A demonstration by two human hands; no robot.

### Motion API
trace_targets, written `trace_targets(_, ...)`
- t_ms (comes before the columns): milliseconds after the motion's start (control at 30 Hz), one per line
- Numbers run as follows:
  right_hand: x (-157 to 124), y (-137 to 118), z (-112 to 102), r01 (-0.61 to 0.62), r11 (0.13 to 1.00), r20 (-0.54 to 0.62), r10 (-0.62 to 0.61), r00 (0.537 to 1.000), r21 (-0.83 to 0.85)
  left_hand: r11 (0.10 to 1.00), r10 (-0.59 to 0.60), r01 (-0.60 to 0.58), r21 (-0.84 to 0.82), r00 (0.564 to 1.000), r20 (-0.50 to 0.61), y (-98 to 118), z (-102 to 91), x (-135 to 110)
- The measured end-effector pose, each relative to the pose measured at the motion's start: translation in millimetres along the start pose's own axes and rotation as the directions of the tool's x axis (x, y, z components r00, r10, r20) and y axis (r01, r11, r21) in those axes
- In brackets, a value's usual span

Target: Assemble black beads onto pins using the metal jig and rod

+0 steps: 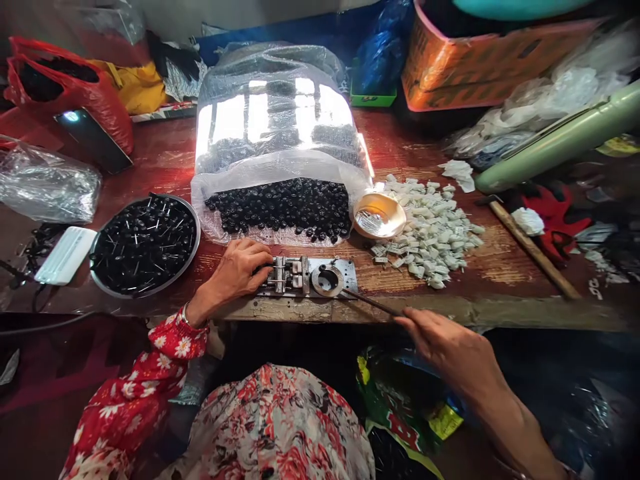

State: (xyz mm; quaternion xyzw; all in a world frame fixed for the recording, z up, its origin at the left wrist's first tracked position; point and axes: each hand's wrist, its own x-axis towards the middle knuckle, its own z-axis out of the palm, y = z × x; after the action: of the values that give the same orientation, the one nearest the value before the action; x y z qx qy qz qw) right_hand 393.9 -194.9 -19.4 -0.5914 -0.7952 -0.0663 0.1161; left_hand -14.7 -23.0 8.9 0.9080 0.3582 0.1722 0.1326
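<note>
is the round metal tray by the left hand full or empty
Full: black beads with pins cover the round metal tray nearly to its rim, with no bare bottom showing.

Wood bench (493, 267) w/ steel tray (145, 245), plastic bag of blk beads (277, 207), metal jig (307, 277), white pcs (430, 233), hammer (530, 247).

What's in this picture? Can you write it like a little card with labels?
Left hand: resting on a small metal jig
Right hand: holding a thin dark rod, its tip by the jig
Tray: round metal tray of black beads with thin pins
Bag: clear plastic bag with more beads
Pile: small white pieces
Bowl: small pale bowl
Sleeve: red floral sleeve
</note>
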Motion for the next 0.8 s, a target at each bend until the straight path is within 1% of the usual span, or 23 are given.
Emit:
trace_targets(67,11.4,5.1,3.8,0.024,0.994,-0.061,-0.031,0.998,-0.106,0.999,0.038,-0.038,-0.026,0.999,-0.027,-1.7,1.6,0.4)
trace_targets(133,21.8,9.0,7.8,0.039,0.987,-0.085,-0.053,0.995,-0.158,0.998,0.042,-0.046,-0.052,0.996,-0.074,-2.4,3.3,-0.1)
trace_targets(300,41.0,7.2,18.3,-0.012,0.987,-0.143,-0.011,0.99,-0.16,0.989,0.032,-0.064,-0.131,0.972,-0.231,2.9,3.1,-0.4)
trace_targets(400,51.2,1.4,26.1,-0.054,0.99,-0.173,0.031,0.984,-0.13,0.981,0.02,-0.076,-0.18,0.956,-0.292,10.1,0.9,-0.3)
trace_targets(567,71.2,-6.8,41.6,-0.122,0.992,-0.244,0.114,0.963,-0.015,0.966,-0.01,-0.078,-0.248,0.942,-0.337,24.6,-1.4,-6.1)
trace_targets(700,85.1,-15.6,50.6,-0.106,0.992,-0.287,0.122,0.95,0.068,0.94,-0.066,-0.068,-0.335,0.926,-0.373,35.8,-0.1,-15.7)
trace_targets(800,90.4,-31.5,46.1,-0.091,0.981,-0.318,0.143,0.937,0.171,0.903,-0.148,-0.021,-0.429,0.923,-0.356,44.5,1.8,-23.6)
